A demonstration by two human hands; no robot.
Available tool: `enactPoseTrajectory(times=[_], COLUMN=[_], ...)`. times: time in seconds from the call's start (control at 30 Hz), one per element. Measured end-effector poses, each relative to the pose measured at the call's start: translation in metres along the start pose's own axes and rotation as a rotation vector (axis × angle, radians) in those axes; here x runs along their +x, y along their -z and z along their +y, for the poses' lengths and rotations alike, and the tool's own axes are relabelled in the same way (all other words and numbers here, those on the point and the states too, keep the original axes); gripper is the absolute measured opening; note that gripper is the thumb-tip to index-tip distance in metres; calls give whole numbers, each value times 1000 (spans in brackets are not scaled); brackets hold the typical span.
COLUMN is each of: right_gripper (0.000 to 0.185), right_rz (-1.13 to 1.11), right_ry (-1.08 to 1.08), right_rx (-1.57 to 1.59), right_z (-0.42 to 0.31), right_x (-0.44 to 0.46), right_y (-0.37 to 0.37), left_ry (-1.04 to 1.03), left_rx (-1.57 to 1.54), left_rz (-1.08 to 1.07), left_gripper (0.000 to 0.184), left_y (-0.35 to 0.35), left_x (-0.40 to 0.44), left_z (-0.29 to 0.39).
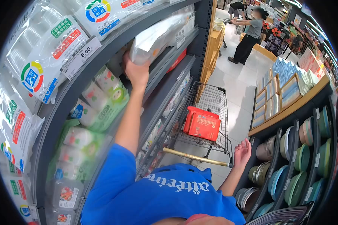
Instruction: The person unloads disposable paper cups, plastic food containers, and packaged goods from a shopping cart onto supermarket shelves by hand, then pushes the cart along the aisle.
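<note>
My left hand (138,72) is raised into the shelf on the left. Its fingers are closed around the near end of a white, plastic-wrapped pack (154,35), whose contents I cannot make out. Below that hand, wrapped packs of paper cups (101,99) with green and pink prints stand on a lower shelf. My right hand (242,153) is held up beside the gold-coloured handle (195,157) of a wire shopping cart (224,108). It holds nothing, and its fingers are loosely bent and apart. In the cart lies a red package (202,124).
Clear bags of plastic cups (37,63) fill the near left shelves, with a price tag (80,56) on the edge. Bowls and pots (278,182) line the right shelves, below folded textiles (281,90). Farther up the aisle a person (251,33) stands at another cart.
</note>
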State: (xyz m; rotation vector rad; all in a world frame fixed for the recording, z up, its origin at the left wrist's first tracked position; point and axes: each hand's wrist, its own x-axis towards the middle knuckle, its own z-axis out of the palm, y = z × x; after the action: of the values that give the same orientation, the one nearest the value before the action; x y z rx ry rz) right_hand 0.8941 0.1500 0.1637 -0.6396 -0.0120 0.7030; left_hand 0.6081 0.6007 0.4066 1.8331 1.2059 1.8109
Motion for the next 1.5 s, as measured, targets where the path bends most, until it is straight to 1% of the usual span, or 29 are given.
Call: enactPoseTrajectory(times=[0.03, 0.13, 0.2, 0.27, 0.37, 0.47, 0.57, 0.63, 0.7, 0.77, 0.8, 0.87, 0.9, 0.97, 1.0, 1.1, 1.13, 1.17, 1.2, 1.23, 1.27, 1.3, 1.33, 1.4, 1.5], right_gripper=[29, 28, 28, 28, 29, 31, 30, 29, 29, 31, 32, 32, 32, 39, 43, 60, 63, 66, 69, 66, 63, 59, 55, 47, 37], right_rz=[3, 15, 12, 11, 40, 103, 174, 190, 204, 225, 235, 246, 251, 123, 49, -283, -257, -229, -200, -200, -199, -196, -168, -109, -76], right_ry=[1, -11, -21, -26, -31, -31, -63, -66, -63, -63, -63, -61, -59, -109, -133, -87, -236, -389, -544, -472, -403, -334, -330, -322, -89], right_rx=[-3, -19, -31, -54, -104, -201, -303, -323, -357, -372, -378, -590, -695, -1180, -1421, -2157, -2211, -2259, -2300, -2226, -2150, -2072, -2060, -2036, -2035], right_z=[0, 1, 2, 4, 13, 22, 26, 28, 25, 24, 25, 33, 38, 53, 62, 92, 99, 103, 103, 105, 109, 113, 116, 119, 120], right_x=[2, 2, 10, 14, 20, 27, 34, 27, 24, 22, 23, 27, 29, 38, 43, 25, 17, 6, 0, 1, 3, 3, 4, 7, 4], right_y=[-1, -2, -2, -4, -12, -7, 15, 22, 30, 40, 44, 52, 58, 86, 102, 134, 121, 87, 69, 77, 86, 93, 94, 92, 85], left_ry=[37, 43, 83, 151, 312, 282, 233, 279, 369, 492, 455, 376, 404, 460, 452, 411, 389, 367, 305, 242, 178, 337, 489, 523, 180], left_rx=[45, -7, -46, -106, -194, -77, 60, -115, -149, -42, -2, 74, 51, 1, 83, 311, 373, 435, 462, 488, 514, 378, 237, 147, 297], left_rz=[-16, 87, 136, 183, 225, 278, 316, 270, 228, 186, 215, 270, 249, 205, 213, 229, 228, 227, 241, 254, 265, 40, -187, -343, -127], left_gripper=[80, 85, 86, 82, 77, 81, 74, 74, 78, 86, 88, 93, 94, 96, 96, 96, 94, 94, 89, 85, 82, 85, 89, 95, 101], left_y=[0, -1, -3, -6, -8, -10, -10, 0, 5, 3, -1, -10, -8, -2, -4, -11, -13, -15, -22, -31, -35, -27, -11, -2, -13], left_x=[1, 6, 17, 21, 23, 22, 15, 15, 15, 23, 26, 27, 26, 23, 23, 23, 21, 19, 19, 21, 22, 26, 32, 32, 24], left_z=[-9, -24, -40, -48, -46, -45, -58, -31, -21, -24, -35, -58, -50, -27, -31, -50, -51, -54, -75, -110, -128, -111, -80, -60, -61])
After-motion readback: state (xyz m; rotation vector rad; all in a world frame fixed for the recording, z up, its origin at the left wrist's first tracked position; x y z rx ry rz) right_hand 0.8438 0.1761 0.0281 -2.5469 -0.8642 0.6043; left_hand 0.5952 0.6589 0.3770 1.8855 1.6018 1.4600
